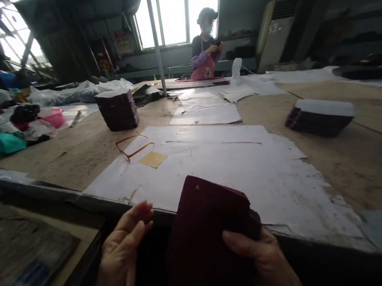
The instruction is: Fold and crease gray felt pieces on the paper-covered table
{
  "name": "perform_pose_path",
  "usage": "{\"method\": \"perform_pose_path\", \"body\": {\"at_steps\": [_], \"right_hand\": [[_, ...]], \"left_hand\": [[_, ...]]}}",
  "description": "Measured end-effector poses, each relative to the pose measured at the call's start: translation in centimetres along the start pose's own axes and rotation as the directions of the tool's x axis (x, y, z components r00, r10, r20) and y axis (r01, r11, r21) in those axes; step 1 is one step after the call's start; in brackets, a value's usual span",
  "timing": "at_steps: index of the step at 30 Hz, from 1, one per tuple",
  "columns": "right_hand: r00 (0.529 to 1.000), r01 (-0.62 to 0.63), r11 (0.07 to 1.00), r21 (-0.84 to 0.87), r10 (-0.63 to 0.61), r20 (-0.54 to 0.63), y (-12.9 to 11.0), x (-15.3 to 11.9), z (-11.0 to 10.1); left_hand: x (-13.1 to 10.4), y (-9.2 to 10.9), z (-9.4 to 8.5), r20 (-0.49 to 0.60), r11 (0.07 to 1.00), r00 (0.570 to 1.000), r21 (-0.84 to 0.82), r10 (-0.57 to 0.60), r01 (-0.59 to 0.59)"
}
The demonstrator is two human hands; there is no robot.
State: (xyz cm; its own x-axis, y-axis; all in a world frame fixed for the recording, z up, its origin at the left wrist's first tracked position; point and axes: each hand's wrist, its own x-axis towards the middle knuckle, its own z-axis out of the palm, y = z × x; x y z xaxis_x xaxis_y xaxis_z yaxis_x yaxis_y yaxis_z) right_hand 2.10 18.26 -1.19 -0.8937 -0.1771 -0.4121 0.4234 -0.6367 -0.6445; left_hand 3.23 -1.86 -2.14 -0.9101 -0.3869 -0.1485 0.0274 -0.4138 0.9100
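Note:
A thick stack of dark maroon sheets (pixel 212 212), with fine layered edges, is tilted up at the near edge of the table. My right hand (pixel 262 253) grips its right side, thumb across the near face and fingers behind. Left of the stack, my left hand (pixel 125 254) is apart from it, fingers stretched out and holding nothing. Beyond the hands, a large white sheet (pixel 215 158) covers part of the table. On it lie orange-framed glasses (pixel 127 154) and a small tan square (pixel 153 159). The lower part of the stack is lost in shadow.
A similar dark stack (pixel 117 110) stands at the back left, another stack (pixel 322 116) at the right. A pink basket (pixel 53 118) and plastic bags lie far left. A metal pole (pixel 154 36) rises mid-table. A person in a pink apron (pixel 205 66) stands across the table.

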Motion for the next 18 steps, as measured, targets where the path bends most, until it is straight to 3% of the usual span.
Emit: {"method": "perform_pose_path", "body": {"at_steps": [2, 4, 7, 12, 14, 18], "right_hand": [[0.997, -0.026, 0.995, 0.097, 0.019, 0.072, 0.2, 0.4, -0.4], [0.988, -0.057, 0.989, 0.139, 0.035, 0.151, 0.4, 0.6, -0.9], [0.975, -0.078, 0.987, 0.141, 0.046, 0.219, 0.5, 0.8, -1.6], [0.961, -0.112, 0.986, 0.127, 0.074, 0.268, 0.6, 1.2, -2.5], [0.963, -0.121, 0.987, 0.108, 0.091, 0.253, 0.6, 1.4, -2.8], [0.975, -0.11, 0.994, 0.021, 0.104, 0.198, 1.0, 1.7, -2.3]], "left_hand": [[-0.6, -1.1, 0.6, 0.134, 0.974, 0.965, -0.003, -0.223, 0.226], [-0.8, -1.5, 1.3, 0.304, 0.918, 0.881, -0.043, -0.364, 0.394], [-0.3, -1.4, 1.8, 0.5, 0.861, 0.766, -0.074, -0.404, 0.503], [1.0, -1.5, 1.7, 0.638, 0.821, 0.632, 0.001, -0.441, 0.571], [1.1, -1.5, 1.7, 0.662, 0.83, 0.614, 0.021, -0.43, 0.558], [0.4, -0.7, 1.4, 0.546, 0.887, 0.727, 0.07, -0.417, 0.456]]}}
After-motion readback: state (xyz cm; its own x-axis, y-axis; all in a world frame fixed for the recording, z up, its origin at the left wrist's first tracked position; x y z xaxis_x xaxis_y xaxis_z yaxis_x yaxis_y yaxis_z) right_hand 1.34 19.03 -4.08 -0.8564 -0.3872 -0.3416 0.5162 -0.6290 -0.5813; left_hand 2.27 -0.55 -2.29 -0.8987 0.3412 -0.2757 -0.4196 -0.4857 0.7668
